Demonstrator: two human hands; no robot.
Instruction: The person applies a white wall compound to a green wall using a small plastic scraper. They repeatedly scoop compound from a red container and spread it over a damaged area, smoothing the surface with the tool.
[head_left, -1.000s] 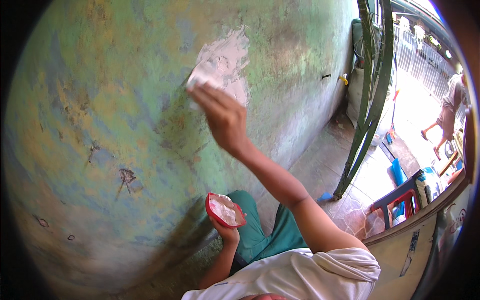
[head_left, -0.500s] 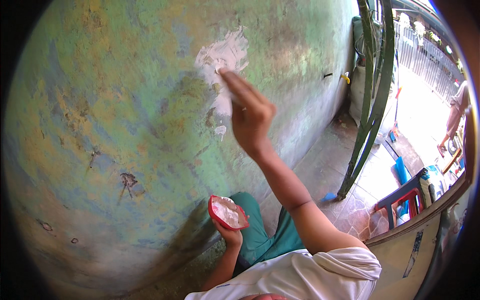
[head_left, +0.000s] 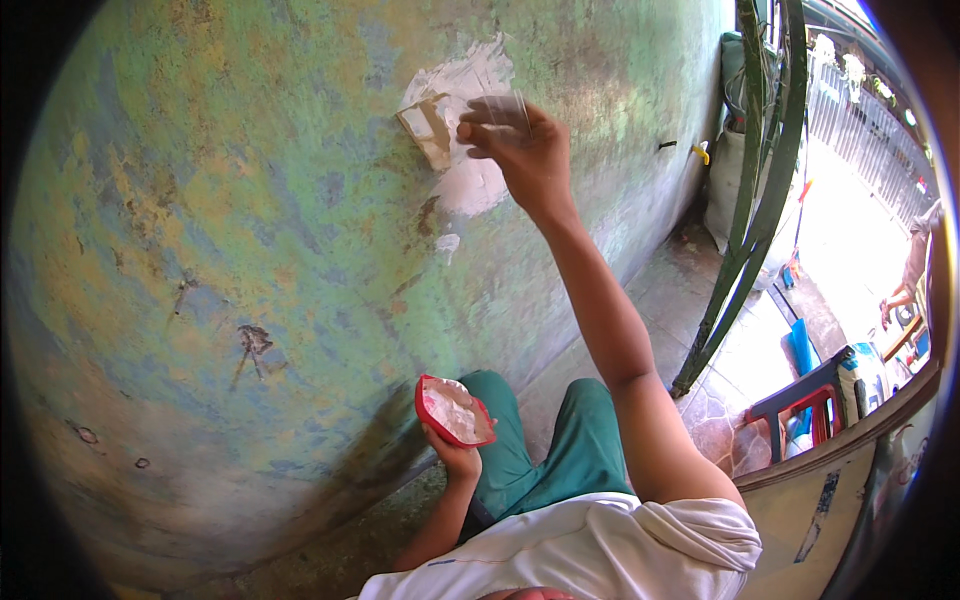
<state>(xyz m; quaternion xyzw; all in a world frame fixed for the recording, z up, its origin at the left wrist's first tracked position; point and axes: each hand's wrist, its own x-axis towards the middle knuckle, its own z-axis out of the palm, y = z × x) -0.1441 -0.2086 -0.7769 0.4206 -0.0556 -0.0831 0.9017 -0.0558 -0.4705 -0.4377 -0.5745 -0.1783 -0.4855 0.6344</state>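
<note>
My right hand (head_left: 525, 150) is raised to the wall, its fingers closed around a thin, flat beige scraper (head_left: 428, 130). The scraper's broad face shows beside the fingertips, over the left part of a white putty patch (head_left: 475, 185). Motion blurs the fingers and hides part of their grip. Lower down, my left hand (head_left: 458, 460) grips a red, open container (head_left: 484, 432) from below. White putty (head_left: 450, 408) lies inside it, just above my knees.
The green, patchy wall (head_left: 330, 270) fills the left and middle. At right, long green poles (head_left: 745, 230) lean near a yellow tap (head_left: 701, 154) and a pale sack (head_left: 722, 190). A dark stool (head_left: 790, 400) stands lower right. Another person (head_left: 912, 275) is partly visible beyond.
My right hand has shifted slightly up and right, and the scraper has turned so its face now shows. My left hand still holds the red container in nearly the same place.
</note>
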